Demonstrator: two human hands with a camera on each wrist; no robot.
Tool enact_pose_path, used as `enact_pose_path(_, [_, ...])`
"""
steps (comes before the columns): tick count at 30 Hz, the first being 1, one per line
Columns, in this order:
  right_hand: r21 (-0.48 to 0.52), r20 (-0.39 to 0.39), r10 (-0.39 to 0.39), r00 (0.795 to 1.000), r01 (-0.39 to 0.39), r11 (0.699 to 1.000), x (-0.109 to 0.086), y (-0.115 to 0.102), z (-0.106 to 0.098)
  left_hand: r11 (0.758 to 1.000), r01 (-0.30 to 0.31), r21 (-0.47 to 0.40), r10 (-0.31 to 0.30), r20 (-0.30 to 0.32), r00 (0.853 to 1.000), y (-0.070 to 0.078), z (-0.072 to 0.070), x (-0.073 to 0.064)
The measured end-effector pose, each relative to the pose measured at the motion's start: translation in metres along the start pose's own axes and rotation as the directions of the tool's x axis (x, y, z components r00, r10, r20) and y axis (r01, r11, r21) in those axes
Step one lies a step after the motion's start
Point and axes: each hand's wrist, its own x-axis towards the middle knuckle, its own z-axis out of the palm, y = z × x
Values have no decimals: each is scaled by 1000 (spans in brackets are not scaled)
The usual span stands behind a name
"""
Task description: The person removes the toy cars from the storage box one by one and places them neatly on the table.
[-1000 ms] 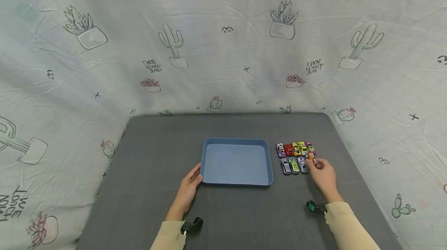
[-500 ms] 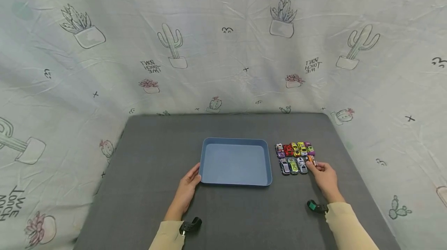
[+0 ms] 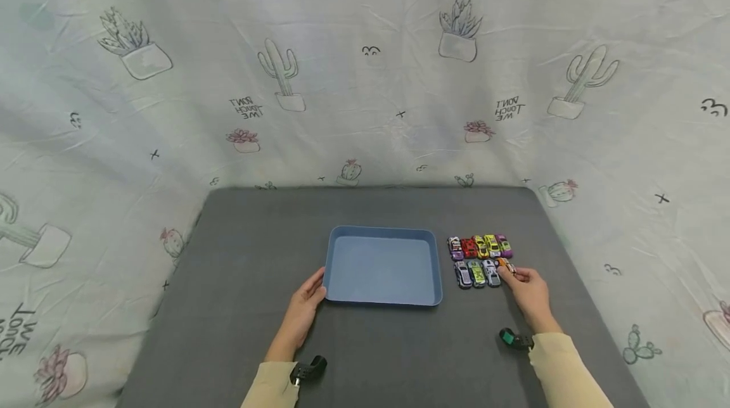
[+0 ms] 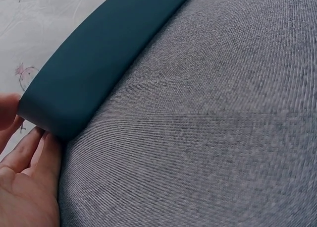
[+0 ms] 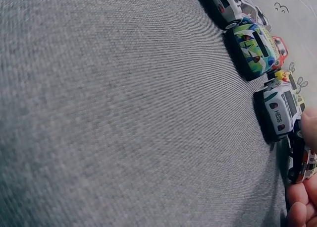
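Observation:
My left hand (image 3: 304, 308) holds the near left corner of a blue tray (image 3: 327, 268); in the left wrist view the thumb lies at the top of the tray's wall (image 4: 84, 63) and the fingers against its outside. On the right, my right hand (image 3: 530, 294) pinches a small orange and white toy car (image 3: 506, 265) between thumb and fingers. That car is tilted, beside the right end of the front row, close to a white toy car (image 3: 491, 273). In the right wrist view, the held toy car (image 5: 306, 165) is partly hidden by the thumb.
Several more toy cars stand in two rows right of the tray: a red one (image 3: 469, 247) and yellow ones at the back, a silver one (image 3: 463, 275) and a green one (image 3: 476, 274) in front. All rest on a grey table (image 3: 256, 237). Behind hangs a cactus-print cloth (image 3: 399, 78).
My right hand has lowered the orange toy car toward the right end of the front row. The left hand stays at the tray's corner, and the view has shifted slightly.

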Motion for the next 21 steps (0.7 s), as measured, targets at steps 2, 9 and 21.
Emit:
enact_pose_path(2, [14,1,-10,1000,10,1000,1,-2,2,1000,8,-2,-8,-11,1000,0,-2,-1])
enact_pose_path(9, [20,-13,-16,1000,17,1000,5,-5,11,1000,-4,-1,4,-33,999,-2,-8,0])
enact_pose_path(21, [-13,-149,-243,959,243,970,-9,-39,30,999,12,44,-13,15,1000,13,-3,-9])
